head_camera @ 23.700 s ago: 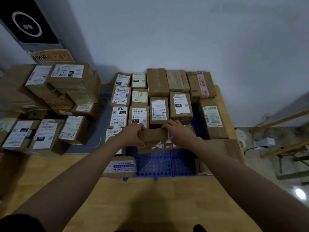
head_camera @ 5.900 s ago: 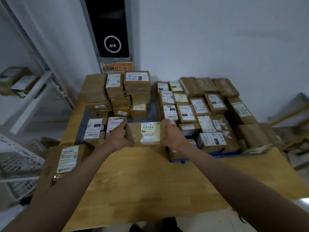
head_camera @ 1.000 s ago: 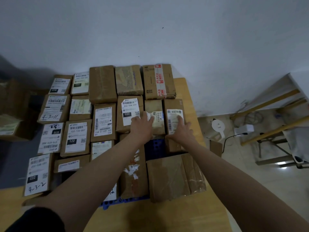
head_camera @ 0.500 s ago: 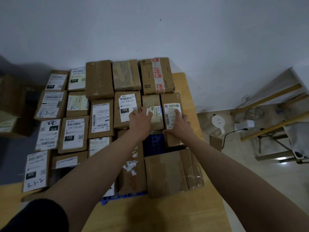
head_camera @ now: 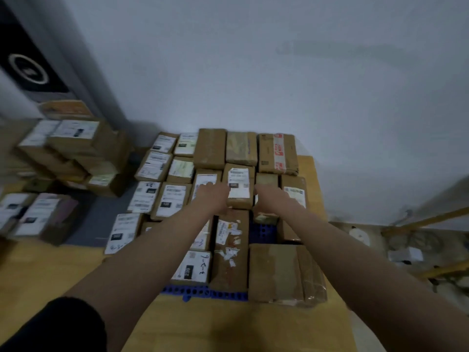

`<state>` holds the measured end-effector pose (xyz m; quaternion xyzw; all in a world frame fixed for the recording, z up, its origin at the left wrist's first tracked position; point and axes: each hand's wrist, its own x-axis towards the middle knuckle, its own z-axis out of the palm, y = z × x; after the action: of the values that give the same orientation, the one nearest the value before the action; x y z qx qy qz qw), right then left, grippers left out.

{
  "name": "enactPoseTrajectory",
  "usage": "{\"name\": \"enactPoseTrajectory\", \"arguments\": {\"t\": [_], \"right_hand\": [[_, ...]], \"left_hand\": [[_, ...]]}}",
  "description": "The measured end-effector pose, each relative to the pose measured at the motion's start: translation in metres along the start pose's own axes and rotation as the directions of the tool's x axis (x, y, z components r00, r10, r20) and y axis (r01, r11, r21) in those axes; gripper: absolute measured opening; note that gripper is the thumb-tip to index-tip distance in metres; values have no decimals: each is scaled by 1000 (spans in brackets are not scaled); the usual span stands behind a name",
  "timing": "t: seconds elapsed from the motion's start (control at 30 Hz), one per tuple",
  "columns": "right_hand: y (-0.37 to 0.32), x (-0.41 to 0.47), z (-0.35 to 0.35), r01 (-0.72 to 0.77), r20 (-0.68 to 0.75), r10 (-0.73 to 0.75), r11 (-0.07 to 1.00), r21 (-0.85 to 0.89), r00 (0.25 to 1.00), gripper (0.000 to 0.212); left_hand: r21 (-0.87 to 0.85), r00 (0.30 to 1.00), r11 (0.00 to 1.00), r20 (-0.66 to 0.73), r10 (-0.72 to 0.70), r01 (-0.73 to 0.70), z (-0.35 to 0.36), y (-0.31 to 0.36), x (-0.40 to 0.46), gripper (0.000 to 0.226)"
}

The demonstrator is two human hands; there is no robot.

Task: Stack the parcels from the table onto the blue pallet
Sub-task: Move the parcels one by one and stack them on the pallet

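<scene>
Brown cardboard parcels cover the blue pallet (head_camera: 203, 292); a bare blue gap (head_camera: 262, 232) shows near its right side. A small parcel (head_camera: 266, 179) sits in the row between a box with a white label (head_camera: 238, 186) and a taller box (head_camera: 294, 193). My right hand (head_camera: 271, 199) lies palm down over the small parcel's near half, fingers flat. My left hand (head_camera: 213, 196) lies palm down on the labelled parcels left of it, gripping nothing. More parcels wait on the table at left: a stack (head_camera: 76, 146) and a low group (head_camera: 33, 214).
The wooden table (head_camera: 228, 326) runs to the front edge below my arms. A grey mat (head_camera: 101, 219) lies between the pallet and the left parcels. A black panel with a ring (head_camera: 25, 69) stands at the far left. Yellow rails (head_camera: 431, 219) and floor clutter are right.
The view has swung left, bringing the table's parcel stacks in. My left hand slid left off the small parcel onto its neighbours. The small parcel stays in its row.
</scene>
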<state>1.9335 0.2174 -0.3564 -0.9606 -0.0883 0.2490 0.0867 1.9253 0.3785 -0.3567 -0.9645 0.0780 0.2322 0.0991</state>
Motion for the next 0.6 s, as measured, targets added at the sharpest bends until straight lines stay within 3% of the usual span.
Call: {"name": "enactPoseTrajectory", "arguments": {"t": [0.3,0.43,0.6], "right_hand": [[-116,-29,7,214,76,-207,971,-105,975,44],[-170,-41,13,268,128,-250,951,-155,960,46],[-244,-62,27,328,126,-309,927,-185,943,44]], "left_hand": [[-84,990,988,62,-124,129,32,-112,-99,53],[-124,977,971,98,-191,202,54,-159,-136,35],[-158,961,950,101,-257,270,82,-215,-183,54]]}}
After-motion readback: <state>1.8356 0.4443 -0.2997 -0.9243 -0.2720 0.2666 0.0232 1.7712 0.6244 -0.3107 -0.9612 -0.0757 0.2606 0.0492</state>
